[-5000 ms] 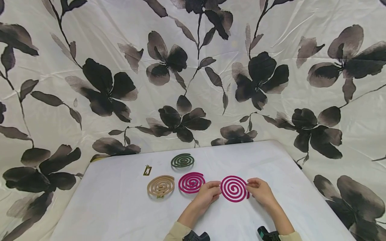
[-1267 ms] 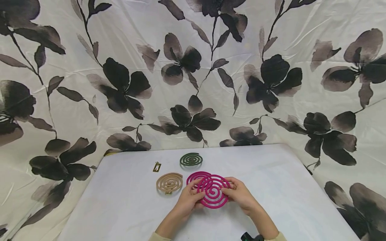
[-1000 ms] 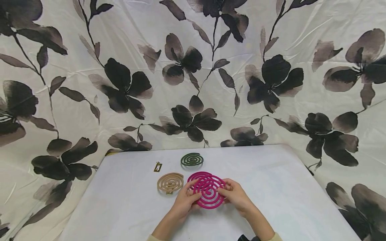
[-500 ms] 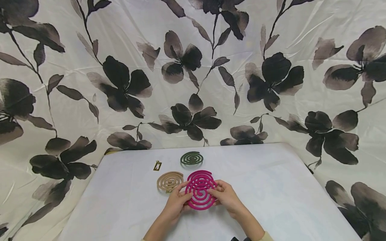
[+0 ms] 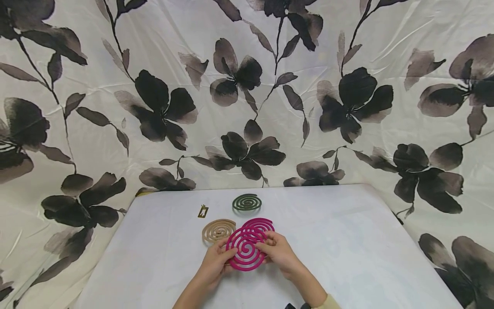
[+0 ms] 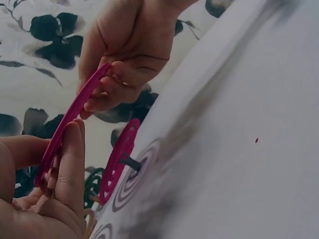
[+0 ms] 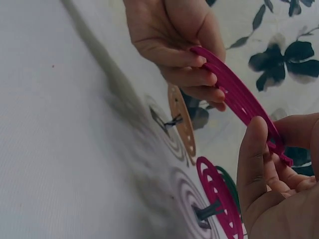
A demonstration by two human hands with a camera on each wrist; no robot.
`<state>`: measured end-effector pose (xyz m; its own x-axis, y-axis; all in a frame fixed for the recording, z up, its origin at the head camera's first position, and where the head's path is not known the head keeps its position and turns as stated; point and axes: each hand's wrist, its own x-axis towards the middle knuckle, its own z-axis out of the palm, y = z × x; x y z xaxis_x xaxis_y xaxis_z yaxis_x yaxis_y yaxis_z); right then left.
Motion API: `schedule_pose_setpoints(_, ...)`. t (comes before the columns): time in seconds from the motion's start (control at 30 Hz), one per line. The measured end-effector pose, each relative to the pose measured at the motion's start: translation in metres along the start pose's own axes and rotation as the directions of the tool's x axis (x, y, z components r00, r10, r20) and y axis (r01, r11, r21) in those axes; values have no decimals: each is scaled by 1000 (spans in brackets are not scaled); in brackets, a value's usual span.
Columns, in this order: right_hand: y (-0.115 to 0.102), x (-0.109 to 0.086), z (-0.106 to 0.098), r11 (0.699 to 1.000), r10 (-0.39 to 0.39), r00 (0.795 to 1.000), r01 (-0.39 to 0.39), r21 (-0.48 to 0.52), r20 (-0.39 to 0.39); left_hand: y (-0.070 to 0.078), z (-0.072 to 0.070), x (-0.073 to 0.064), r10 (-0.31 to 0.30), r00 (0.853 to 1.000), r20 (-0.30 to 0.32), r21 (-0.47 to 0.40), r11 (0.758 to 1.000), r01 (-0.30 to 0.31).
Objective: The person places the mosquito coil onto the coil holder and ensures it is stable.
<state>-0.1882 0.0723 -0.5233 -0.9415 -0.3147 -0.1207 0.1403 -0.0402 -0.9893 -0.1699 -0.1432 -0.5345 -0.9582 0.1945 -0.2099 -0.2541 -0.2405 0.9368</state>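
Note:
Both hands hold a magenta mosquito coil (image 5: 247, 269) up off the table, its flat face tilted toward the head camera. My left hand (image 5: 216, 259) pinches its left edge between thumb and fingers; my right hand (image 5: 281, 254) pinches the right edge. In the wrist views the coil (image 6: 70, 122) shows nearly edge-on. Behind it a second magenta coil (image 5: 262, 220), partly covered in the head view, sits raised on a small metal stand (image 7: 205, 211). A tan coil (image 5: 218, 222) stands left of that, also on a stand (image 7: 174, 120).
A green coil (image 5: 247, 208) lies farther back. Near the back left is a small gold metal stand (image 5: 203, 211) with a bent prong. The white table (image 5: 347, 240) meets a floral cloth backdrop (image 5: 247, 98). A tiny red speck (image 6: 256, 140) lies on the table.
The held magenta coil has moved from the right to the left and nearer, passing in front of the other magenta coil. Both hands have travelled with it; the other coils have stayed put.

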Motion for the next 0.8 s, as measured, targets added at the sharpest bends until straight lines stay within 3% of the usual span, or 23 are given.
schedule_pose_setpoints(0.8,-7,10,39,999,-8,1000,8,45,4,18,-32,-10,6,997,-71,76,997,0)
